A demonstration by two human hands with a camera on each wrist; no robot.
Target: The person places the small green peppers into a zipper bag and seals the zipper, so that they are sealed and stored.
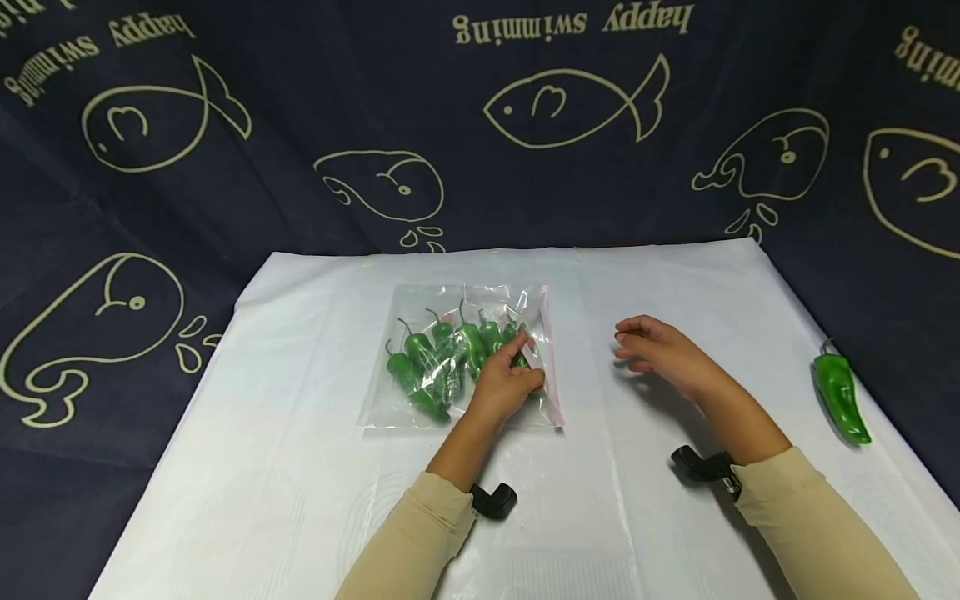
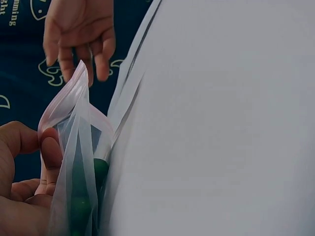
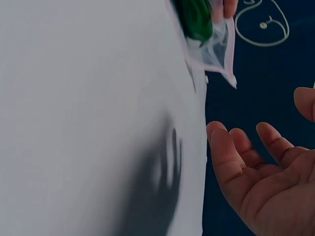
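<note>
A clear zip bag (image 1: 553, 375) with a pink closure strip lies on the table, its mouth toward the right. Several green peppers (image 1: 420, 354) with stems are inside it. My left hand (image 1: 501, 385) pinches one edge of the mouth between thumb and fingers; in the left wrist view the pink-edged opening (image 2: 54, 105) stands parted. To the right of the bag, my right hand (image 1: 663, 354) hovers above the table, fingers loosely bent and holding nothing. The right wrist view shows that palm (image 3: 275, 191) apart from the bag. One loose green pepper (image 1: 840, 396) lies at the far right.
A white cloth covers the table (image 1: 300, 517), whose right edge runs close beside the loose pepper. Dark blue fabric (image 1: 585, 192) printed with fish and whales hangs behind and at the sides. Each wrist wears a black camera mount (image 1: 495, 502).
</note>
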